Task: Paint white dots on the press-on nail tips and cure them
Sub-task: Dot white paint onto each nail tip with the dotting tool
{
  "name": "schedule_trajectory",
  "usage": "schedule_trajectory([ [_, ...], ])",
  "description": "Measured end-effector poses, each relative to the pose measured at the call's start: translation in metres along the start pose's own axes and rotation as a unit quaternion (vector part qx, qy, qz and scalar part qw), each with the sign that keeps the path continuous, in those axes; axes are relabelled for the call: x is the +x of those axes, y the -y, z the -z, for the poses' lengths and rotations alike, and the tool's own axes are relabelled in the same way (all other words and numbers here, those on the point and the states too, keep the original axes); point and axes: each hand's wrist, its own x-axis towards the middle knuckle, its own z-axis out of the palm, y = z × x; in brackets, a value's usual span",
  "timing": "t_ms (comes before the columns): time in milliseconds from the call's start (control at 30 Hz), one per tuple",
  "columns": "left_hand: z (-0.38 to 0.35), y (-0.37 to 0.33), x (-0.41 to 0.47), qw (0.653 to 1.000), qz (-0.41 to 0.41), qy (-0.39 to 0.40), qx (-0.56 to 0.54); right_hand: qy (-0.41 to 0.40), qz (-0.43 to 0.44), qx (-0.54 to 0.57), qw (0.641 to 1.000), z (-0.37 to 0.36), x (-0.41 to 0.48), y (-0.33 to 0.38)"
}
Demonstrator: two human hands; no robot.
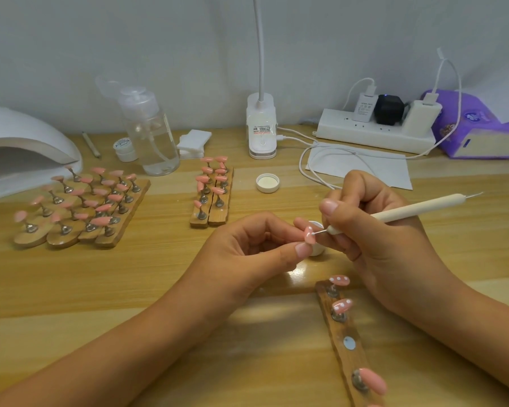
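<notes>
As dotting tool (400, 211) meets nail tip (308, 235), step: dotting;
left hand (247, 248): fingers pinch nail tip;
right hand (379, 230): fingers grip dotting tool;
next: light, steady dab

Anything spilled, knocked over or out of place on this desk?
Nothing spilled or damaged. The near wooden strip has one bare magnet spot, likely because the left hand holds that nail tip. A white cap lies loose.

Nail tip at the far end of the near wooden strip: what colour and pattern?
Pink nail tip with white dots; head view.
</notes>
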Motion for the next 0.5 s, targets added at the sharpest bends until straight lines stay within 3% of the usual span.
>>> schedule_trajectory([
  [500,0.001,0.0016,0.0007,1.0,-0.004,0.005,0.004,0.002,-0.004,0.002,1.0,0.0005,-0.0002,0.0003],
])
